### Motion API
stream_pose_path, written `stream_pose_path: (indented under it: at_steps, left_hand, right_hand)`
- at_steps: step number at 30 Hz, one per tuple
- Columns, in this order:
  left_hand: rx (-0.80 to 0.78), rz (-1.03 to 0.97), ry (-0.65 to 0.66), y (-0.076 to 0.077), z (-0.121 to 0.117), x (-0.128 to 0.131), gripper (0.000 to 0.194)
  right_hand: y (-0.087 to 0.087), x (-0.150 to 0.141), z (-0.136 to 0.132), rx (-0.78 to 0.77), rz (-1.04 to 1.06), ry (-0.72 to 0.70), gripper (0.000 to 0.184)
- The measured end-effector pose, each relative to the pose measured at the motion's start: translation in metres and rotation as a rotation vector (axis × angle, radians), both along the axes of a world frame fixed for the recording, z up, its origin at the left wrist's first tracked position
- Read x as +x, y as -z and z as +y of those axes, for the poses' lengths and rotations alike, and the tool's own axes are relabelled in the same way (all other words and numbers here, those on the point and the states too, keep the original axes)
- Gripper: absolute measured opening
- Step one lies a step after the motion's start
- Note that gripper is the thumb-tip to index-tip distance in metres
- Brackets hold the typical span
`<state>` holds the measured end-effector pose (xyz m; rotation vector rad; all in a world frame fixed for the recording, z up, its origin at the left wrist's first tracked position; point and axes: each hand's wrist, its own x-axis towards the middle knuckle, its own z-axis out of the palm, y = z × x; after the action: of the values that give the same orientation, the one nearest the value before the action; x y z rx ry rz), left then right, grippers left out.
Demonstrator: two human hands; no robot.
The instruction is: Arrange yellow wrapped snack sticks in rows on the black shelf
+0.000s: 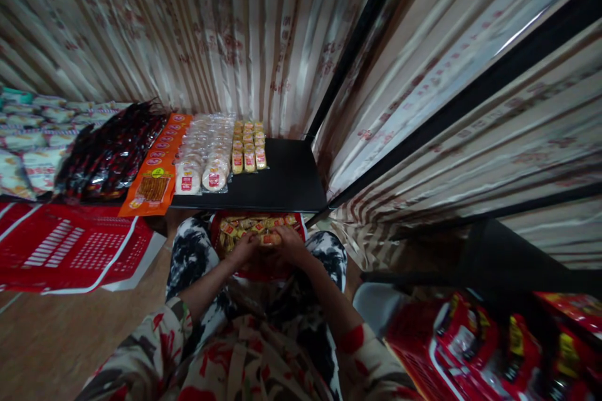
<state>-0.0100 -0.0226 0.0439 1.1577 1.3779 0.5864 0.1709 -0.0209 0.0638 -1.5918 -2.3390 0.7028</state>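
Between my knees, my left hand (245, 249) and my right hand (290, 245) hold a small yellow wrapped snack packet (269, 239) from either side. Both sets of fingers are closed around its ends. Under them is a red basket (301, 223) with many similar yellow packets (256, 223) lying loose in it. Just beyond, on the black shelf (291, 178), stand rows of matching yellow packets (249, 160). Left of those are rows of round white crackers (215, 177) in clear wrap.
An orange snack sheet (153, 185), dark glossy packets (113, 156) and white bags (42, 166) line the shelf's left part. A red shopping basket (94, 250) is below them. Red packages (475, 332) sit at lower right. A black pole (357, 44) and curtains (226, 31) stand behind.
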Motion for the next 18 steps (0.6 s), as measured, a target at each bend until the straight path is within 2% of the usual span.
stream_pose_path:
  at_steps: [2, 7, 11, 15, 18]
  left_hand:
    - [-0.075, -0.176, -0.096, -0.007, 0.001, 0.002, 0.025]
    - [-0.161, -0.349, -0.243, -0.030, 0.006, 0.001, 0.029]
    - [-0.130, -0.464, -0.294, -0.047, 0.010, -0.001, 0.031]
    - [-0.033, -0.528, -0.338, -0.059, 0.016, 0.002, 0.036]
    - [0.040, -0.562, -0.379, -0.064, 0.025, 0.006, 0.038]
  right_hand:
    - [-0.009, -0.001, 0.004, 0.015, 0.064, -0.003, 0.046]
    - [-0.027, -0.011, 0.010, 0.097, 0.207, 0.090, 0.052]
    - [-0.034, -0.022, 0.011, 0.175, 0.392, 0.267, 0.053]
    - [-0.036, -0.035, 0.016, 0.064, 0.697, 0.522, 0.054]
    - [-0.038, -0.045, 0.023, -0.037, 0.896, 0.616, 0.043]
